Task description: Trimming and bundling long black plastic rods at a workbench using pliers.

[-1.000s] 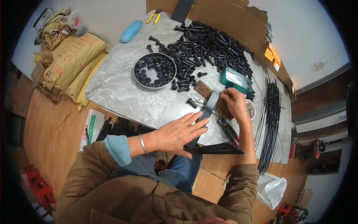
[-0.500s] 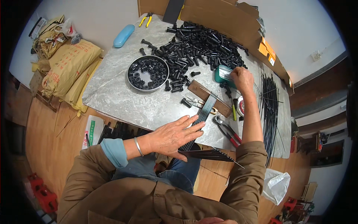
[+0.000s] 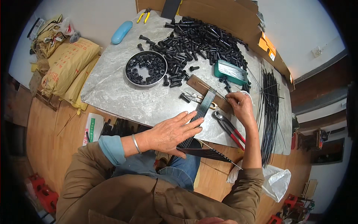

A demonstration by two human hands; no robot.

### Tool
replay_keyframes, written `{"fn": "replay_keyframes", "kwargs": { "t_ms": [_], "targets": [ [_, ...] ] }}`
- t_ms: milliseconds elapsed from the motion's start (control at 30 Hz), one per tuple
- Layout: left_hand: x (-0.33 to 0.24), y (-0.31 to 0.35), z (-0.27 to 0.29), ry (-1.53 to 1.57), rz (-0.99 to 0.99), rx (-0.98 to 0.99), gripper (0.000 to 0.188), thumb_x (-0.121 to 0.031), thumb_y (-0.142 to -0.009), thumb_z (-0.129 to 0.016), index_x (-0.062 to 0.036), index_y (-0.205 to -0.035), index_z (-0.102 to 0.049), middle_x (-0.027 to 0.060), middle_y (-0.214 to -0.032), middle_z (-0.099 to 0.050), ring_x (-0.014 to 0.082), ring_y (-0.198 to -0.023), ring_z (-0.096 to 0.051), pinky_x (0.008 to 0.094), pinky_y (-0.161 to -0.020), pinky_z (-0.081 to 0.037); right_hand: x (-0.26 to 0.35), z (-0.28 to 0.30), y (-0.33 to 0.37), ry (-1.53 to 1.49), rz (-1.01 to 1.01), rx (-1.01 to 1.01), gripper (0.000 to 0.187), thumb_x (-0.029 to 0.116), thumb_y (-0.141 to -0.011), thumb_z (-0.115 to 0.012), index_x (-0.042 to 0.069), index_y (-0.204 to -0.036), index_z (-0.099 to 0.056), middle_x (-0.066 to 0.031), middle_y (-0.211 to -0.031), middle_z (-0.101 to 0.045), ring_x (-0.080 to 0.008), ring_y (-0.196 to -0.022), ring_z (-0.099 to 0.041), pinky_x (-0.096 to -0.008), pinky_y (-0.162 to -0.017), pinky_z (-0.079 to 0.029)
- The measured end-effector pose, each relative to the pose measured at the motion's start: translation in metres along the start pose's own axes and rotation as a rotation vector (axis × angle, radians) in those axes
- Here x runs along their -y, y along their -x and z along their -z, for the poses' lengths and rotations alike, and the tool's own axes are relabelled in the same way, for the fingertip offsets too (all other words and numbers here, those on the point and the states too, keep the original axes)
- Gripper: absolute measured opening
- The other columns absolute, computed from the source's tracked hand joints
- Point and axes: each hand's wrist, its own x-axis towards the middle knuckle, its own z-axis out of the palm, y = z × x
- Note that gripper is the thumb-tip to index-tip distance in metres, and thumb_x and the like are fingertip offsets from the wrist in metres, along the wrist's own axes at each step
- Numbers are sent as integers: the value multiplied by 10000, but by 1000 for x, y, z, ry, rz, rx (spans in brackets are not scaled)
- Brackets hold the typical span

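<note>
My left hand point(image 3: 169, 135) lies flat, fingers spread, across a fan of thin black rods point(image 3: 205, 105). Their far ends rest on a narrow brown board point(image 3: 195, 83); their near part bends to the right over my lap. My right hand point(image 3: 242, 107) is pinched at the board's right end; what sits between its fingertips is too small to make out. Behind that hand stands a green box point(image 3: 217, 71) of thin silvery pins. Beside the board lie pliers point(image 3: 194, 96) and red-handled cutters point(image 3: 230, 131). A round white thing point(image 3: 247, 95) is partly hidden behind my right hand.
A round metal tin point(image 3: 128, 77) of black rings stands left of a heap of black bolt-like pieces point(image 3: 205, 41). Long black rods point(image 3: 270, 106) lie along the table's right side. Cardboard point(image 3: 223, 20) walls the back. A blue case point(image 3: 122, 32) and yellow-handled pliers point(image 3: 144, 16) lie far left.
My right hand has come from the green box toward me, to the board's right end, its fingers pinched. My left hand stays on the rods. The view has shifted slightly.
</note>
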Motion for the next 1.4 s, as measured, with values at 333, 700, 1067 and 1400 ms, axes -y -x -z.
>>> {"fn": "replay_keyframes", "kwargs": {
  "t_ms": [333,700,1067,1400],
  "targets": [
    [-2,-2,-1,5,3,-8,1001,-537,-596,-785,-10,-1350,-391,181,-1479,-287,405,-1387,-223,490,-1134,-229,2,6,2,17,27,33,138,31,-801,-640,13,-925,-699,-84,-782,-616,-212,-737,-588,-318,-684,-453],
    [-1,-1,0,-15,4,0,988,-545,-631,-774,-10,-1363,-382,173,-1487,-268,387,-1380,-234,467,-1141,-230,8,8,1,86,-54,69,136,108,-841,-626,91,-945,-713,-59,-876,-655,-222,-794,-630,-331,-736,-475],
    [-1,-1,-2,-1,3,-6,996,-577,-635,-752,-16,-1365,-375,180,-1486,-271,404,-1393,-202,489,-1145,-215,10,7,2,29,-31,59,154,34,-808,-629,28,-941,-705,-80,-828,-635,-200,-768,-601,-309,-707,-465],
    [-1,0,-1,-24,-3,-13,985,-564,-630,-764,-12,-1355,-391,175,-1490,-259,392,-1377,-232,466,-1138,-229,18,1,-9,79,-80,50,157,82,-806,-618,31,-926,-706,-94,-851,-662,-213,-769,-633,-313,-704,-480]
  ]
}}
